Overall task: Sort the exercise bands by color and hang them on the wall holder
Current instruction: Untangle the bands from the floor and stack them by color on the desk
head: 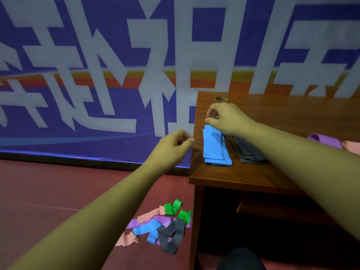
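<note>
While our hands work at the corner of the surface (292,114), we judge that the sorting is only half done. Our right hand (226,117) is over the far end of the blue stack (215,147), fingers curled and the thumb tip down at the stack's edge; whether it pinches the top band or only touches it, we cannot tell. Probably it squares the stack so that the bands lie even. Our left hand (173,145) hangs just beside the edge of the surface, fingers curled with the thumb against the forefinger, and we see nothing in it. The blue stack lies flat, and just beside it is the grey stack (250,152), partly hidden under our right forearm. Each colour has its own place, which should make the bands easy to take up together for hanging. Farther along lie a purple band (325,140) and a pink band (353,147) at the picture's edge. Down on the floor (48,191), close to the leg of the surface, a mixed pile (161,225) of green, pink, purple, blue and grey bands is not yet sorted. The wall holder is not in view. Behind everything hangs a banner (97,55) with large white Chinese characters on blue, cut off at the picture's edges, so we cannot read them with certainty.
</note>
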Available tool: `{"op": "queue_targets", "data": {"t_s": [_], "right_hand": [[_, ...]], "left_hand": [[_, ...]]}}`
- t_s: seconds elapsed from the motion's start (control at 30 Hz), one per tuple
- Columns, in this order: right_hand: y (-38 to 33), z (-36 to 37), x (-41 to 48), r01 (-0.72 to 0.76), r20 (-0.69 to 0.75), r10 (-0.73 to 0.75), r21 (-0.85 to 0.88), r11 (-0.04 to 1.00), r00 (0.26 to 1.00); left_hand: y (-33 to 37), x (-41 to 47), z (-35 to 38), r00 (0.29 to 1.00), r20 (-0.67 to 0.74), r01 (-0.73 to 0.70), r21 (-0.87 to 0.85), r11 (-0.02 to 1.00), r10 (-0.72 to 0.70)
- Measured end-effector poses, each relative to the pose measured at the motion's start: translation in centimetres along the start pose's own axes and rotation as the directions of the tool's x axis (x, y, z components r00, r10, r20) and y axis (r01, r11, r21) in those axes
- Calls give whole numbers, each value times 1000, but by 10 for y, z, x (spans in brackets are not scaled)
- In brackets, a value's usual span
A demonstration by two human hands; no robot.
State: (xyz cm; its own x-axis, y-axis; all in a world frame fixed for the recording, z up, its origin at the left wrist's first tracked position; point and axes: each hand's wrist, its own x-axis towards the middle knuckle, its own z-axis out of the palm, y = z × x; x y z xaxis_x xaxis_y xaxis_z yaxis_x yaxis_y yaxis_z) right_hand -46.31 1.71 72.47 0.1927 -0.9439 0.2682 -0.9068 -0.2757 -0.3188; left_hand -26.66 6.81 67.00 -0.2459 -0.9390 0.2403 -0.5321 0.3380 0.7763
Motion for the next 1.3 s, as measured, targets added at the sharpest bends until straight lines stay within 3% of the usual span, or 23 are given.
{"op": "queue_targets", "data": {"t_s": [0.23, 0.5, 0.9, 1.3], "right_hand": [[-80, 40, 2, 16, -25, -12, 134, 991, 1000], [-171, 174, 5, -54, 166, 9, 266, 962, 986], [-125, 432, 9, -266, 449, 179, 139, 954, 876], [-82, 665, 10, -285, 636, 151, 113, 952, 757]], "left_hand": [[-68, -15, -70, 954, -192, 247, 79, 966, -229], [-191, -69, -122, 840, -273, 523, 176, 834, -469], [-411, -106, -71, 692, -79, 706, 280, 650, -718], [-641, -118, 11, 568, 129, 678, 488, 550, -813]]}}
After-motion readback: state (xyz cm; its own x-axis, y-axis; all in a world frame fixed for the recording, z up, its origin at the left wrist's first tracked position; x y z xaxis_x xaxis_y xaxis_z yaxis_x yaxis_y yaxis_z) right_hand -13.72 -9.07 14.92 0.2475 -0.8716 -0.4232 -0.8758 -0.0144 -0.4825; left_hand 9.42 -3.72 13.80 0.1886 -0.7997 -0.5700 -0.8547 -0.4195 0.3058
